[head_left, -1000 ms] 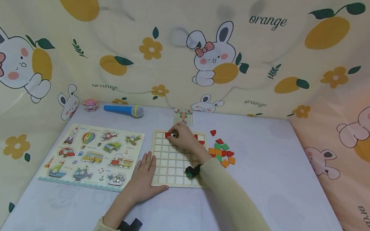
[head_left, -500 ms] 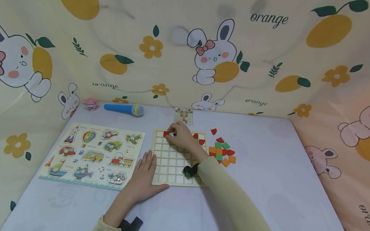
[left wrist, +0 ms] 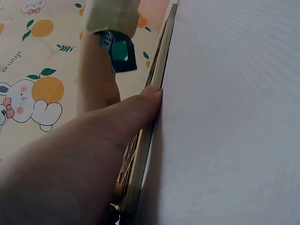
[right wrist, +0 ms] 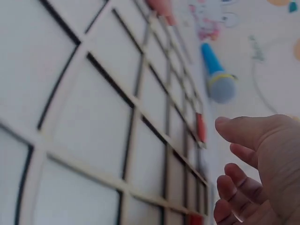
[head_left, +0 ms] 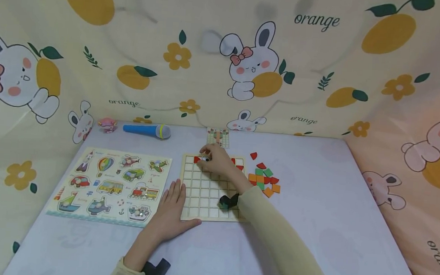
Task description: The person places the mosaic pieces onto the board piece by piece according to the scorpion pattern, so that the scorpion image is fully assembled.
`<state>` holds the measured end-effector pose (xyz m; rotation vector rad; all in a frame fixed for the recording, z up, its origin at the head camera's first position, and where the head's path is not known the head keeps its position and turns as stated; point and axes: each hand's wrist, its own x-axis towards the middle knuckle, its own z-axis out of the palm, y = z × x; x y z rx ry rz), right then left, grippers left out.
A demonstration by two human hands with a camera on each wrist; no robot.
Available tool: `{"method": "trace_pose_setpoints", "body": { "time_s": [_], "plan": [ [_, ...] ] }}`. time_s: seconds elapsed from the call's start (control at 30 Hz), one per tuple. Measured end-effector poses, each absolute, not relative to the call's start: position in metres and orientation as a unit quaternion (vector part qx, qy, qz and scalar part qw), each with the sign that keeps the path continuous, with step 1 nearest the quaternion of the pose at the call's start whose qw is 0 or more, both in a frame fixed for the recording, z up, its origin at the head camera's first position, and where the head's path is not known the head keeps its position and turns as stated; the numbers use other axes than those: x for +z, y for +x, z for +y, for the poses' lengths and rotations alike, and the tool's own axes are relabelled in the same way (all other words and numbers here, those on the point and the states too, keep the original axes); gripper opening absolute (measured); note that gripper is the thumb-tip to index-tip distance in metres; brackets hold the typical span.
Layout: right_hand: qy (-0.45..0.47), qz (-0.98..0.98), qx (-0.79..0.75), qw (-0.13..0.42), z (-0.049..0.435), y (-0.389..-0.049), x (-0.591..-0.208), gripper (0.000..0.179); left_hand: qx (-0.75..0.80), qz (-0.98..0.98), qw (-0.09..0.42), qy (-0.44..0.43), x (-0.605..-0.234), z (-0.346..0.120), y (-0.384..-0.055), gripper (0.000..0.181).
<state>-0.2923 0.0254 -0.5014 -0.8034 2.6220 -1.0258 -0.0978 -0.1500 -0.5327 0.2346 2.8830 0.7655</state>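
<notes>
A wooden grid board [head_left: 205,196] lies on the pale table. My right hand [head_left: 208,160] hovers over its top row beside a red tile [head_left: 197,159] seated in a cell. In the right wrist view the right hand's fingers [right wrist: 243,180] are loosely curled with nothing between them, and the red tile [right wrist: 200,127] sits in the grid just beyond them. My left hand [head_left: 172,206] lies flat on the table at the board's lower left. Its thumb [left wrist: 140,105] presses against the board's edge [left wrist: 152,126]. More red tiles [head_left: 237,164] sit in the top rows, partly hidden by my right hand.
A pile of red, green and orange tiles [head_left: 264,180] lies right of the board. A small pattern card [head_left: 218,137] leans at the back. A vehicle puzzle [head_left: 111,185] lies to the left, with a blue toy microphone [head_left: 147,130] and a pink toy [head_left: 107,124] behind it.
My right hand's fingers have eased back a little from the red tile in the top row, which now shows more fully. The left hand has stayed put.
</notes>
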Motion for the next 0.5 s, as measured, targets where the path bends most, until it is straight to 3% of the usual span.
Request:
{"method": "trace_pose_setpoints", "body": {
  "time_s": [0.27,0.5],
  "plan": [
    [-0.239,0.895,-0.373,0.05,0.086,-0.287,-0.494,0.034,0.26,0.96,0.071,0.078,-0.536,-0.147,-0.097,0.124],
    [-0.113,0.931,-0.346,0.035,0.158,-0.272,-0.491,0.034,0.256,0.961,0.07,0.078,-0.534,-0.149,-0.097,0.123]
  ]
}}
